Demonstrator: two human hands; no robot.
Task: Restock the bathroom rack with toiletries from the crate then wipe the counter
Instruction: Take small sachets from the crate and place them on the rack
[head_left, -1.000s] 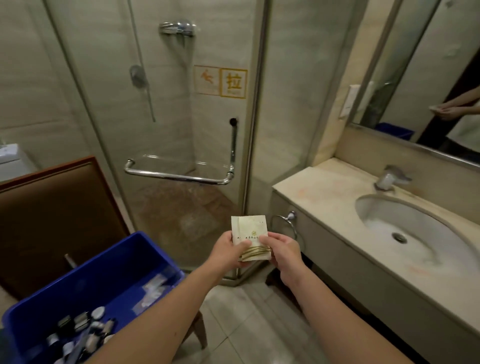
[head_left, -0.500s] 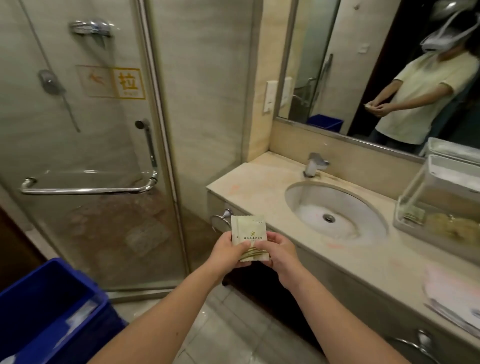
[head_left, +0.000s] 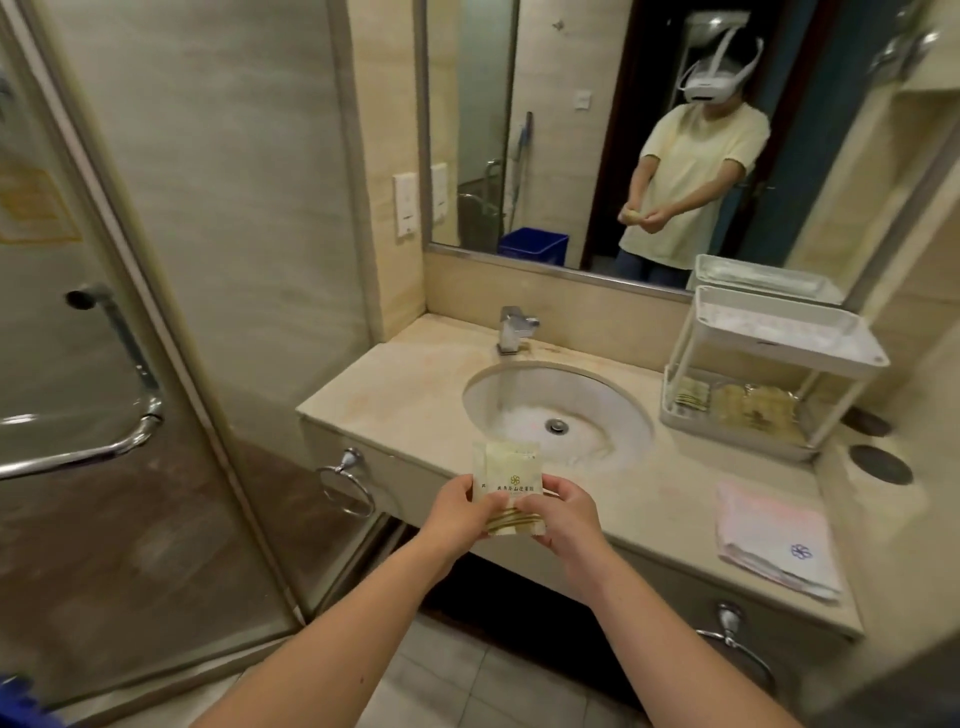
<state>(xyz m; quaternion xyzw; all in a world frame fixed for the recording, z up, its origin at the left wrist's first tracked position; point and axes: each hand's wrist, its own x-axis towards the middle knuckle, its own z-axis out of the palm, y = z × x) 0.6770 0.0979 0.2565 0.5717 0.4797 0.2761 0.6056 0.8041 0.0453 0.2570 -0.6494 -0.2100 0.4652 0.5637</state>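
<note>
Starting far left: just a sliver of the blue crate (head_left: 18, 701) poking in at the bottom corner. Next along, the glass shower door (head_left: 62, 519) with its chrome handle bar (head_left: 119, 441). Then a chrome towel ring (head_left: 347, 483) hanging off the front of the beige counter (head_left: 405, 400). Dead centre, held up just in front of the counter edge, a small pale sachet (head_left: 511, 483) with a gold flower logo and gold stripes along the bottom. Pinched from both sides: gripped at its left edge by the left hand (head_left: 457, 512) and at its right edge by the right hand (head_left: 566, 514), thumbs on top. Behind that, the oval sink (head_left: 597, 400) and a square chrome tap (head_left: 511, 330), with the mirror (head_left: 571, 130) above. Further right, the white two-tier rack (head_left: 789, 358) standing on the counter against the mirror, with a row of pale packets (head_left: 748, 410) lying in the lower tray. Nearer the front edge, a folded pinkish cloth (head_left: 774, 535) with a blue flower mark. Far right, two dark round discs (head_left: 883, 462) – can't tell what.
</note>
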